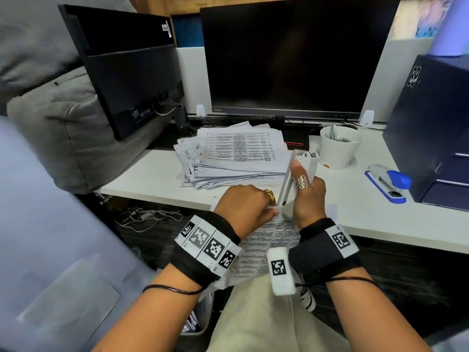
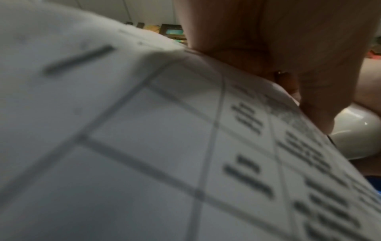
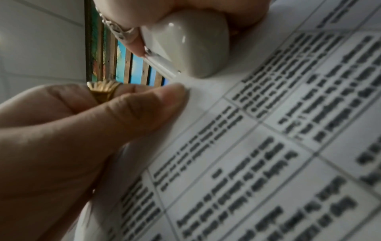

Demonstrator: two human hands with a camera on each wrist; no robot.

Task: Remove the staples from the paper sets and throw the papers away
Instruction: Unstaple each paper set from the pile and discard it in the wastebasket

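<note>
Over my lap at the desk's front edge is a stapled paper set point(image 1: 269, 240) printed with tables. My left hand point(image 1: 246, 207) pinches its top corner between thumb and fingers. In the right wrist view the left thumb point(image 3: 134, 110) presses on that corner of the paper set point(image 3: 268, 146). My right hand point(image 1: 308, 196) grips a long white stapler-like tool point(image 1: 302, 168), held upright, its lower end at the pinched corner. Its rounded white end point(image 3: 191, 42) and thin metal tip point(image 3: 160, 63) touch the paper edge. A dark staple-like line point(image 2: 78, 60) shows on the sheet point(image 2: 144, 146).
A loose stack of papers point(image 1: 236, 153) lies on the white desk point(image 1: 152, 174) before a dark monitor point(image 1: 291, 59). A white cup point(image 1: 340, 146), a blue stapler point(image 1: 388, 181) and a dark drawer box point(image 1: 431, 128) stand at the right. A bin with papers point(image 1: 200, 318) sits below.
</note>
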